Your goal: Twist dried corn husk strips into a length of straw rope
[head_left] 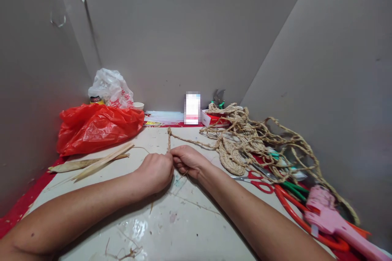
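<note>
A thin braided straw rope [169,140] runs from a knot-like bend on the table down to my hands. My left hand [157,172] is closed in a fist around its near end. Right beside it and touching it, my right hand [187,160] pinches the same rope between thumb and fingers. What lies inside the fists is hidden; a few thin fibres stick out under the right one. From the bend, the rope leads right to a large tangled heap of rope [245,138]. Dry straw-coloured leaf strips [104,162] lie left of my hands.
Red-handled scissors [255,178], a larger red-handled tool [294,208] and a pink glue gun [327,212] lie at the right. A red plastic bag [98,128] and white bag [110,85] sit back left. A bright phone-like screen [192,108] stands against the grey wall [171,40].
</note>
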